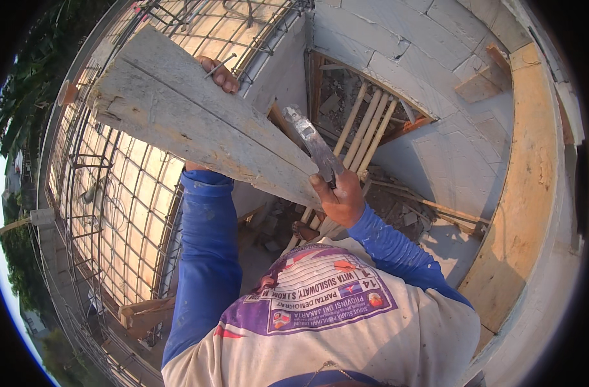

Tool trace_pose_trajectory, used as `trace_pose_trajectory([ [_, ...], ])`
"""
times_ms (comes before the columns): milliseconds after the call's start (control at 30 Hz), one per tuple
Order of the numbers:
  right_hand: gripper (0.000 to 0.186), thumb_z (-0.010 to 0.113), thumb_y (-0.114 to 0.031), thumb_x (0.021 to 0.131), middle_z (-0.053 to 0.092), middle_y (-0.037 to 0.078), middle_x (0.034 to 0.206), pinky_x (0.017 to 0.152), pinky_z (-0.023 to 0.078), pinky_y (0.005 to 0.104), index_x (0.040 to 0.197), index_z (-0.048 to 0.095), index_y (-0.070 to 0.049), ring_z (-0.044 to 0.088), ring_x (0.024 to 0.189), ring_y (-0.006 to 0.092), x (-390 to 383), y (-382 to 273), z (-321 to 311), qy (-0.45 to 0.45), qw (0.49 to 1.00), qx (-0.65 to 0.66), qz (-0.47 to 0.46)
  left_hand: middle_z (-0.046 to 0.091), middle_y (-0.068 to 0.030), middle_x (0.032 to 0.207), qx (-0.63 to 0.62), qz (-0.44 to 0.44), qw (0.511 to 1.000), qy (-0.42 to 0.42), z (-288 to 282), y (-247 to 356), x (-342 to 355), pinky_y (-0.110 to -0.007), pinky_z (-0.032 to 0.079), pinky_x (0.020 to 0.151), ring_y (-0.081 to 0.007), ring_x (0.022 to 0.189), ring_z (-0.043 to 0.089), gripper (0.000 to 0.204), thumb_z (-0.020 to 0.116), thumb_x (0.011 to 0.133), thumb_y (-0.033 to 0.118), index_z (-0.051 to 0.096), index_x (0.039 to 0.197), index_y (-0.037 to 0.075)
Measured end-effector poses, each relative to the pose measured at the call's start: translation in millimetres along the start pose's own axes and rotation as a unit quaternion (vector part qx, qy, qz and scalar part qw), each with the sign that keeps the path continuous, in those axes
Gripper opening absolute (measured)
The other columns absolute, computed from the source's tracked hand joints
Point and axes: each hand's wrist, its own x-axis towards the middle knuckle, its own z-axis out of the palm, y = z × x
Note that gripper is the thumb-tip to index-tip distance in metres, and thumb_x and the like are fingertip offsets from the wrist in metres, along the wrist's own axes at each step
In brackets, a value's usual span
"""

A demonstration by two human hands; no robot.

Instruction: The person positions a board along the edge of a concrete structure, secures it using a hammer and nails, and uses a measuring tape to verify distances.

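A wide, weathered wooden board (178, 106) with a dark lengthwise seam lies slantwise in front of me, raised off the surfaces below. My left hand (221, 75) grips it from underneath, its fingers curled over the far edge and the palm hidden by the wood. A nail (221, 65) sticks up at those fingers; whether they pinch it or it sits in the board I cannot make out. In my right hand (343, 200) is a worn grey hammer (312, 138), its head pointing away from me, beside the board's narrow right end.
To the left, a rebar grid (123, 213) spreads over pale formwork panels. A grey block wall (398, 39) rises ahead, with an opening where bamboo poles (367, 126) lean. Rubble (407, 216) lies far below. Along the right curves a plywood strip (523, 193).
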Motion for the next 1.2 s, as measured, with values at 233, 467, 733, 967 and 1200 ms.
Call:
trace_pose_trajectory([
  [233, 0.064, 0.051, -0.055, 0.098, 0.063, 0.019, 0.075, 0.063, 0.051, 0.0373, 0.113, 0.055, 0.008, 0.067, 0.069, 0.026, 91.9, -24.9, -7.1, -0.017, 1.0, -0.017, -0.002, 0.053, -0.0059, 0.084, 0.025, 0.04, 0.998, 0.045, 34.5, -1.9, -14.6, -0.031, 0.046, 0.075, -0.0185, 0.081, 0.053, 0.045, 0.049, 0.098, 0.047, 0.053, 0.108, 0.004],
  [467, 0.05, 0.05, -0.049, 0.099, 0.066, 0.022, 0.082, 0.063, 0.05, 0.0472, 0.11, 0.056, -0.001, 0.067, 0.075, 0.0407, 154.1, -41.1, -5.0, 0.054, 0.991, -0.12, -0.025, 0.054, -0.0109, 0.081, -0.056, 0.001, 0.992, 0.112, 43.8, -16.5, 2.8, -0.035, 0.046, 0.07, -0.0229, 0.076, 0.054, 0.052, 0.048, 0.098, 0.049, 0.05, 0.111, -0.002],
  [733, 0.039, 0.058, -0.042, 0.096, 0.068, 0.019, 0.086, 0.064, 0.051, 0.047, 0.107, 0.057, -0.004, 0.067, 0.079, 0.0393, 152.0, -13.3, -49.3, 0.067, 0.97, -0.21, -0.102, 0.057, -0.0091, 0.078, -0.044, -0.061, 0.994, -0.08, 22.7, -32.0, 33.8, -0.039, 0.046, 0.069, -0.0254, 0.073, 0.058, 0.036, 0.043, 0.102, 0.038, 0.05, 0.113, 0.004],
  [967, 0.039, 0.063, -0.037, 0.094, 0.067, 0.021, 0.088, 0.073, 0.051, 0.0436, 0.107, 0.056, 0.0, 0.066, 0.085, 0.0418, 139.9, 11.8, -80.0, 0.032, 0.99, -0.115, -0.081, 0.056, -0.0111, 0.073, -0.081, -0.081, 0.99, -0.079, 42.6, -45.7, 38.6, -0.039, 0.046, 0.064, -0.0247, 0.069, 0.058, 0.025, 0.045, 0.102, 0.022, 0.053, 0.108, -0.001],
  [1200, 0.034, 0.068, -0.027, 0.091, 0.067, 0.022, 0.094, 0.079, 0.051, 0.04, 0.107, 0.057, 0.0, 0.068, 0.09, 0.0349, 141.6, -7.6, -81.7, 0.023, 0.995, -0.062, -0.074, 0.052, -0.004, 0.068, -0.024, -0.058, 0.998, -0.005, 64.6, -48.7, 25.7, -0.033, 0.042, 0.061, -0.021, 0.063, 0.052, 0.038, 0.049, 0.1, 0.04, 0.046, 0.11, 0.004],
])
